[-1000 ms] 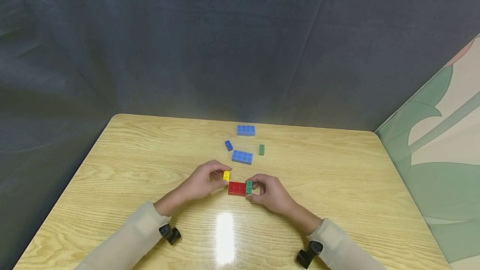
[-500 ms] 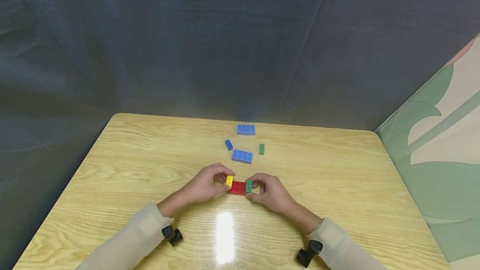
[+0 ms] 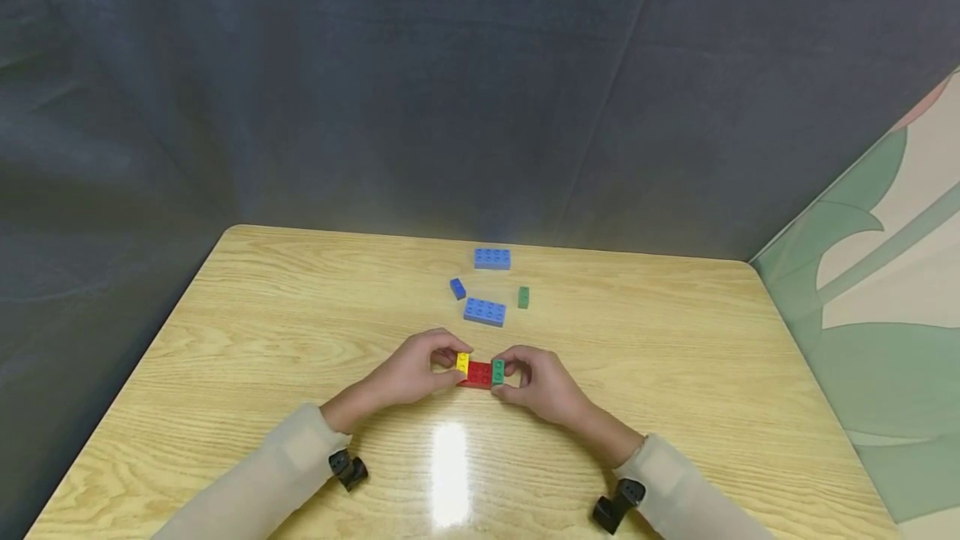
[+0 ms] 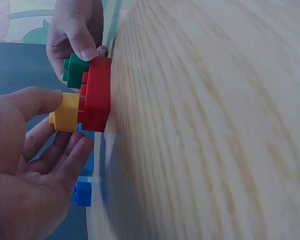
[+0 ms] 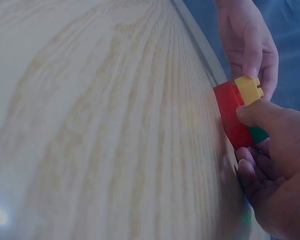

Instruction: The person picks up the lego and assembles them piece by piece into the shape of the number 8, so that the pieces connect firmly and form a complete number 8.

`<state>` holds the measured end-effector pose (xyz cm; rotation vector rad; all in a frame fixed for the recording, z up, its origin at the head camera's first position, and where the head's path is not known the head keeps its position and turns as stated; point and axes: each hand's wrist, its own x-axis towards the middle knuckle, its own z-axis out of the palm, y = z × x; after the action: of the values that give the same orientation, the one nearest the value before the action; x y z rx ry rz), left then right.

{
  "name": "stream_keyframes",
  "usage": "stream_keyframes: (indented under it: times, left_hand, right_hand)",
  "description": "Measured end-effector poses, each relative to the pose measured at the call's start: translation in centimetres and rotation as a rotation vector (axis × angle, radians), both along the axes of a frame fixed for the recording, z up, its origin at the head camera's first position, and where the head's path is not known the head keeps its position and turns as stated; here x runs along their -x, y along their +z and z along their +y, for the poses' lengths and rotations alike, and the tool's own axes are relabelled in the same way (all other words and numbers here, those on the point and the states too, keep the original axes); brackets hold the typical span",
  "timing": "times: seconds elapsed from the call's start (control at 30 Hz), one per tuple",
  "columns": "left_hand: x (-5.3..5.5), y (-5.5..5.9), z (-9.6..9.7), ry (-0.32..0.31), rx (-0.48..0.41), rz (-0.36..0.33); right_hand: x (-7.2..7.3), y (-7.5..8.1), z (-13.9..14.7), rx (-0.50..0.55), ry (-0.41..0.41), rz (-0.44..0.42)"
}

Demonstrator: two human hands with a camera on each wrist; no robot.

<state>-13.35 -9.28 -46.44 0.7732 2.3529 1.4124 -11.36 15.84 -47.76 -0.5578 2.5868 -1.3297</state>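
Observation:
In the head view, my left hand [image 3: 411, 369] pinches a small yellow toy brick [image 3: 462, 363] between thumb and fingers. The yellow brick is over the left end of a red eight-stud brick [image 3: 480, 375]. In the left wrist view, red studs show right beside the underside of the yellow brick [image 4: 66, 114]. A small green brick [image 3: 498, 372] sits on the red brick's right end. My right hand [image 3: 547, 390] grips that end, thumb on the near side and fingers on the far side. In the right wrist view, its thumb partly hides the green brick [image 5: 259, 133].
Beyond the hands on the wooden table [image 3: 300, 298] lie two blue eight-stud bricks, one nearer [image 3: 484, 312] and one farther back. A small blue brick [image 3: 457, 289] and another small green brick [image 3: 523, 297] flank them. A dark curtain [image 3: 450, 90] hangs behind the table.
My left hand has moved right, bringing the yellow brick from beside the red brick to over its left end. The right hand has kept its grip in place.

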Motion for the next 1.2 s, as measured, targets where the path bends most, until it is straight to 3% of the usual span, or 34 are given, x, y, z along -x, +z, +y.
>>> stream_keyframes:
  times: [0.33, 0.53, 0.77, 1.2]
  left_hand:
    - [0.0, 0.1, 0.2, 0.003, 0.022, -0.020]
    - [0.1, 0.2, 0.1, 0.027, -0.004, -0.091]
    - [0.6, 0.3, -0.2, -0.015, -0.030, -0.139]
    - [1.0, 0.1, -0.1, -0.066, -0.045, -0.108]
  right_hand:
    - [-0.1, 0.0, 0.0, -0.001, -0.007, -0.013]
    - [-0.1, 0.0, 0.0, -0.003, -0.004, -0.013]
    - [0.0, -0.1, 0.0, -0.008, -0.006, -0.011]
    - [0.1, -0.3, 0.2, 0.010, 0.008, 0.016]
